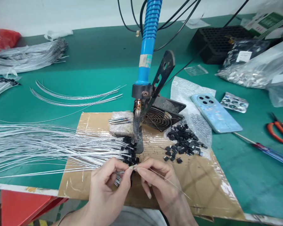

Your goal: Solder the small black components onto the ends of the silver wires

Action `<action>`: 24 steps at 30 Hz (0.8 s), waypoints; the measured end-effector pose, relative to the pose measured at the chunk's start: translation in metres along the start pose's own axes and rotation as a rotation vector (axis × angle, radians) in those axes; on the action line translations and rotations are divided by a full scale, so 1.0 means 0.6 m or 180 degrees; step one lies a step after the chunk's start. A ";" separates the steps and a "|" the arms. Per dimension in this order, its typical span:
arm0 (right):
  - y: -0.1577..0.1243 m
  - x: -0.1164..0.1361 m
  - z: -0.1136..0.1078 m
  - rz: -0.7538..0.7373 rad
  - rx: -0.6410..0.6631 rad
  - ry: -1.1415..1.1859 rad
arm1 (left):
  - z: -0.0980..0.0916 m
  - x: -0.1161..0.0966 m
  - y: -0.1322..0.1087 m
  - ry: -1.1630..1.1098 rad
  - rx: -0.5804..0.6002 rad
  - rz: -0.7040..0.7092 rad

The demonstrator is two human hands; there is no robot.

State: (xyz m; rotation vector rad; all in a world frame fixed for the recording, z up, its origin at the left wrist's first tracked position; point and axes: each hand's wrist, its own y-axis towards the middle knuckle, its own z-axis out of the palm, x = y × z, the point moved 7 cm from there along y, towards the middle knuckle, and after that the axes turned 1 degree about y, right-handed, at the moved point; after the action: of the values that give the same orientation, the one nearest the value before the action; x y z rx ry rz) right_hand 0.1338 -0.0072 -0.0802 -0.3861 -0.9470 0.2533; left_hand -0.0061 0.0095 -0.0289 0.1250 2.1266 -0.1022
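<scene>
So the thing in play is this one thin wire (179, 189), lower middle of the frame, with its loose tail trailing off to the lower right across the right hand (162, 185). That hand has thumb and forefinger nipped together on it, other fingers curled loosely. The left hand (107, 186) is pinched down too, fingertips right up against the other's; looks like it's on the wire's other end, but the fingers hide that bit, so I can't tell what's in there.

Handling-wise, I'd guess it weighs basically nothing, springy but easy to kink, and probably a bit slick. I'd grip it close to the end with just the fingertips and let the tail float. Watch the white wires (49, 147) at left, since they sprawl over the cardboard (73, 185) and could snag.
</scene>
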 end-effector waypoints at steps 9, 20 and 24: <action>0.000 -0.009 0.001 0.0082 -0.0063 0.0231 | 0.004 0.000 0.002 -0.0103 -0.0048 -0.0076; -0.008 0.027 -0.084 -0.0478 -0.0445 0.0082 | 0.001 0.020 0.012 -0.0742 0.0058 -0.0505; -0.044 0.077 -0.168 -0.1326 -0.1423 -0.0719 | -0.006 0.019 0.014 -0.0740 0.0146 -0.0582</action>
State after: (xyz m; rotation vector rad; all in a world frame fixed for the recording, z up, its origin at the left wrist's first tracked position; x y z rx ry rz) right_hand 0.2442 -0.0345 -0.0878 -0.5642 -1.2841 -0.3082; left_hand -0.0142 0.0190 -0.0371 -0.0530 1.9003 -0.2611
